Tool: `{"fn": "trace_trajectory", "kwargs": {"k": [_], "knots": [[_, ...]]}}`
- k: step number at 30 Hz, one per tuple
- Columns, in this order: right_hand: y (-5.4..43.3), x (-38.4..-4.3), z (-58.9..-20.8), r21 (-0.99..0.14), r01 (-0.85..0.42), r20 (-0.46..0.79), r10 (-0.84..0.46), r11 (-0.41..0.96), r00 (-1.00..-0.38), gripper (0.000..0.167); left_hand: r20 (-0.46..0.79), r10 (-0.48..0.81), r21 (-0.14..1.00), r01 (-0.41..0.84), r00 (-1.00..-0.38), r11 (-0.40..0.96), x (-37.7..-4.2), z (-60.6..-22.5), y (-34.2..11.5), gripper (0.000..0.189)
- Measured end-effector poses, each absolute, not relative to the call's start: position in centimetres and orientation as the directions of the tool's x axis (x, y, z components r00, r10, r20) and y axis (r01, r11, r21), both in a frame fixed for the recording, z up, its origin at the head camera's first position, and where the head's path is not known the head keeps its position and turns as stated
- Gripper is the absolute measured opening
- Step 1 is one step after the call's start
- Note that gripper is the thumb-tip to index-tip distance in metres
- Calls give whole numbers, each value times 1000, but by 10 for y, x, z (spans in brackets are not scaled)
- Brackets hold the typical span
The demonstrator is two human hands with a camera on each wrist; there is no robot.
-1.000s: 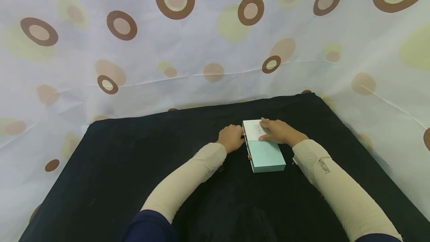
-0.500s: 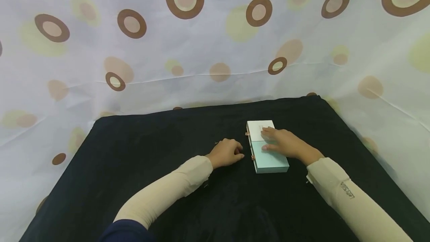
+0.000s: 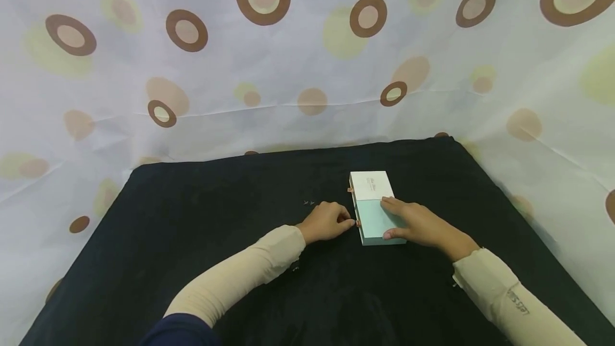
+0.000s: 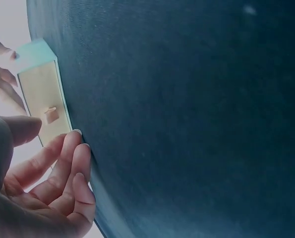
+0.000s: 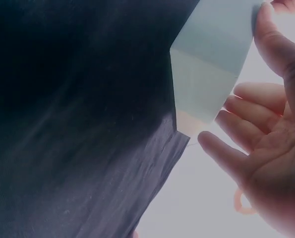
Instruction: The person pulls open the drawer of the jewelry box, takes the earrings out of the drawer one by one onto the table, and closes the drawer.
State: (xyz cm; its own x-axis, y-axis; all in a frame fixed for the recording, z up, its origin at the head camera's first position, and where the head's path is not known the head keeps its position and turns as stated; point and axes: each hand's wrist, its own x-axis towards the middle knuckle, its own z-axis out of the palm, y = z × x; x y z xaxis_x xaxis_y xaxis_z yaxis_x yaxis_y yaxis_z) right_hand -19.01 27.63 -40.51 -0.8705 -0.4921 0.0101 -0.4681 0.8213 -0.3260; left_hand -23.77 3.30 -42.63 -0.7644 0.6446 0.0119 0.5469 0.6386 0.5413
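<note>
A slim two-tone box [image 3: 377, 215], white at its far half and mint green at its near half, lies on the black cloth. Two small ribbon pull tabs stick out of its left side, a far tab [image 3: 350, 190] and a near tab [image 4: 51, 115]. My left hand [image 3: 324, 221] is beside the near tab; in the left wrist view the thumb and loosely bent fingers stand apart around it, without pinching it. My right hand [image 3: 418, 223] rests on the green half with fingers spread, the thumb at the near edge. The box's inside is hidden.
Tiny shiny pieces [image 3: 309, 203], too small to identify, lie on the black cloth [image 3: 216, 202] beyond my left hand. Another tiny bit [image 3: 295, 267] shows by the left sleeve. A white curtain [image 3: 288, 68] with brown circles hangs behind the table.
My left hand has left the box's far tab, drawn back, then come up to the near tab. My right hand has slid from the white half to the green half.
</note>
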Motion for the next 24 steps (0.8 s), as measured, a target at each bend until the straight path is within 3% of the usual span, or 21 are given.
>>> {"fn": "trace_trajectory", "kwargs": {"k": [17,24], "knots": [[269,-188,-406,-302,-466,-30,-496,832,-868,76,-89,630,668,423,-772,613,-244,-438,40,23],[269,-188,-407,-302,-479,-8,-505,824,-863,75,-113,622,671,402,-775,623,-245,-437,45,22]]}}
